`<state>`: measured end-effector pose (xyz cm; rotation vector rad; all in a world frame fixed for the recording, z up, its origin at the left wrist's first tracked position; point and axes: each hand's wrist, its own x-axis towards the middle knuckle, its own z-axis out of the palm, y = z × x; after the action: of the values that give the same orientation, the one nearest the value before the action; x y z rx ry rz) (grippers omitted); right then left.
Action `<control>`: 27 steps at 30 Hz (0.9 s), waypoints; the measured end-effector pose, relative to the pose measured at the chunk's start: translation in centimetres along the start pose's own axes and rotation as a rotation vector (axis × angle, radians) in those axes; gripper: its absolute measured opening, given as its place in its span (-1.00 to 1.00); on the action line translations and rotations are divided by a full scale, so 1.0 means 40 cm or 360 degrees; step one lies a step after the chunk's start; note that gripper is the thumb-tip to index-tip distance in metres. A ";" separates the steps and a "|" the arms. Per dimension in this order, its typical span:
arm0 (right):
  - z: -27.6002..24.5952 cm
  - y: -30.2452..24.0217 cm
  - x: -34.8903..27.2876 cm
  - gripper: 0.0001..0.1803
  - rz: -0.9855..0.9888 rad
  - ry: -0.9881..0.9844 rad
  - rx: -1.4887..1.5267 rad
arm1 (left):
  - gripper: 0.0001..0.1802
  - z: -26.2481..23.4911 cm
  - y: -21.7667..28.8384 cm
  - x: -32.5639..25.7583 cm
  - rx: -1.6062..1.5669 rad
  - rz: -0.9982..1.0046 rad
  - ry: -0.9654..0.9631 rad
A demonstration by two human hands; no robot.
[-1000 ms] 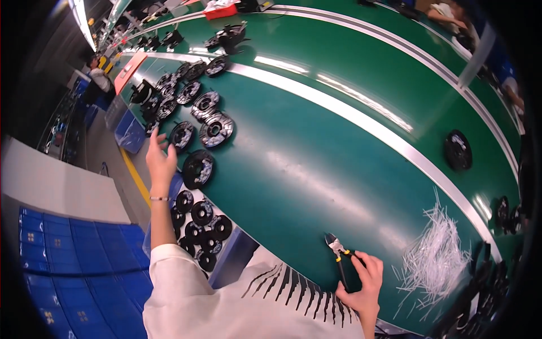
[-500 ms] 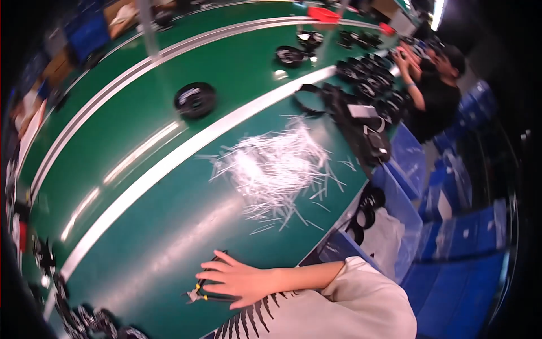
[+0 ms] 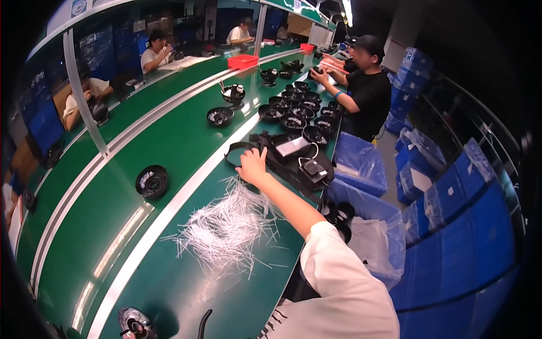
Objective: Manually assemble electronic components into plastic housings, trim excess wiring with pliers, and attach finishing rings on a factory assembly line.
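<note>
My right hand (image 3: 253,167) reaches out across the table, fingers apart, at the near edge of a thin black ring-shaped band (image 3: 232,148). The band lies against a black strap bag (image 3: 299,164) with a grey box-like device (image 3: 292,147) on it. Below the hand is a loose heap of thin white plastic strips (image 3: 226,229). At the lower left edge, a sliver of my left hand (image 3: 131,335) shows against a tilted round black part (image 3: 135,321), seemingly gripping it. A curved black handle (image 3: 204,324) lies near the bottom edge; the rest of that tool is out of view.
Several round black housings (image 3: 293,121) crowd the table ahead. Another black housing (image 3: 152,182) sits on the green belt beyond the white rail. Blue lined bins (image 3: 389,212) stand right of the table. A co-worker in black (image 3: 367,90) handles a part; others sit across the line.
My right hand has left the pliers near the front and stretched forward to the black band. The view has tilted up, and the black part with my left hand has come into view.
</note>
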<state>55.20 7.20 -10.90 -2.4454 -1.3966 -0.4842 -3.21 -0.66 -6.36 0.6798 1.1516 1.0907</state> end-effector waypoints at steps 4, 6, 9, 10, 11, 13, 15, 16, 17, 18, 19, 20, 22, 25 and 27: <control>0.017 0.025 0.023 -0.90 -0.0210 0.0093 -0.0220 | -0.66 0.042 -0.016 0.029 0.0001 -0.0059 -0.0055; 0.006 0.014 0.032 -0.92 -0.0319 0.0079 -0.0244 | -0.63 0.046 -0.028 0.016 -0.0044 -0.0052 -0.0026; -0.059 -0.086 0.017 -0.89 -0.0675 0.0270 -0.0033 | -0.58 0.010 -0.064 0.040 -0.0153 -0.0002 0.0028; -0.079 -0.142 -0.004 -0.90 -0.0824 0.0255 0.0120 | -0.57 -0.010 -0.081 0.055 -0.0321 0.0045 0.0061; -0.103 -0.209 -0.042 -0.92 -0.0974 0.0231 0.0283 | -0.57 -0.025 -0.093 0.058 -0.0484 0.0091 0.0106; -0.226 -0.354 -0.178 -0.88 -0.1313 0.0055 0.0666 | -0.59 -0.028 -0.094 0.073 -0.0353 0.0209 0.0124; -0.263 -0.511 -0.321 -0.89 -0.1862 -0.0237 0.1042 | -0.63 -0.142 -0.129 0.092 -0.0297 0.0348 -0.0004; -0.292 -0.548 -0.387 -0.88 -0.2040 -0.0395 0.1017 | -0.61 -0.129 -0.134 0.087 -0.0282 0.0418 0.0042; -0.292 -0.580 -0.452 -0.88 -0.2084 -0.0441 0.1120 | -0.60 -0.111 -0.137 0.080 -0.0264 0.0490 0.0095; -0.289 -0.604 -0.492 -0.88 -0.2133 -0.0486 0.1230 | -0.58 -0.095 -0.136 0.072 -0.0240 0.0541 0.0111; -0.283 -0.617 -0.507 -0.88 -0.2157 -0.0497 0.1253 | -0.56 -0.077 -0.137 0.064 -0.0210 0.0578 0.0105; -0.274 -0.631 -0.520 -0.89 -0.2192 -0.0634 0.1169 | -0.54 -0.060 -0.137 0.058 -0.0176 0.0617 0.0111; -0.254 -0.673 -0.559 -0.91 -0.2266 -0.0955 0.0993 | -0.45 -0.046 -0.131 0.043 -0.0126 0.0662 0.0147; -0.275 -0.669 -0.541 -0.58 -0.2006 -0.0936 0.1116 | -0.51 -0.004 -0.122 0.049 -0.0350 0.0579 0.0126; -0.359 -0.686 -0.463 -0.19 -0.1864 -0.0762 0.0806 | -0.51 0.010 -0.133 0.069 -0.0384 0.0647 0.0057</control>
<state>20.49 0.59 -3.59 -1.1757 -2.6592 0.2755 -1.07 0.04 -11.92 0.7227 0.9107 1.5627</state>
